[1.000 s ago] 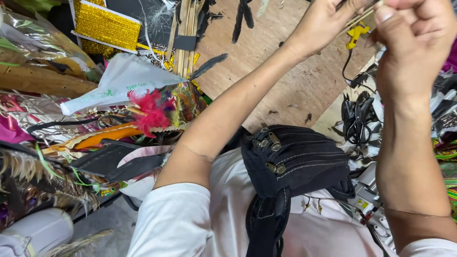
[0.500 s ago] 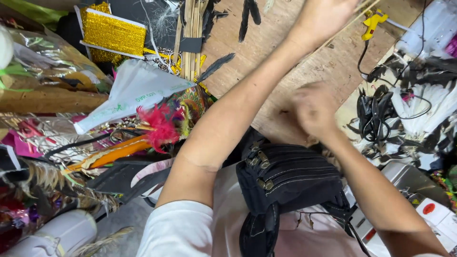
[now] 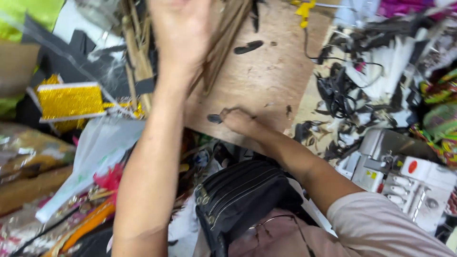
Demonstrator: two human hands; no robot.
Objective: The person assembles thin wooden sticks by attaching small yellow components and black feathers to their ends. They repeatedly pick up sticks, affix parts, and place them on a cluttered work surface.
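Observation:
My left hand (image 3: 183, 40) is raised over the far side of a wooden board (image 3: 273, 83), its back towards me. It is closed around a bunch of thin brown sticks (image 3: 223, 45) that slant down over the board; the hand is blurred. My right hand (image 3: 238, 121) rests low at the board's near edge, fingers pinched on a small dark piece (image 3: 214, 118), maybe a bit of feather. A black feather piece (image 3: 248, 46) lies loose on the board beyond it.
A black waist bag (image 3: 243, 195) sits against my body. A card of yellow glitter ribbon (image 3: 69, 101) and a pink feather (image 3: 109, 181) lie left. At right are tangled black cables (image 3: 335, 90), white feathers (image 3: 395, 62) and a white machine (image 3: 404, 171). A yellow tool (image 3: 304, 8) sits far off.
My right hand has dropped from beside the left hand down to the board's near edge and pinched a small dark piece. My left hand stays raised with the sticks.

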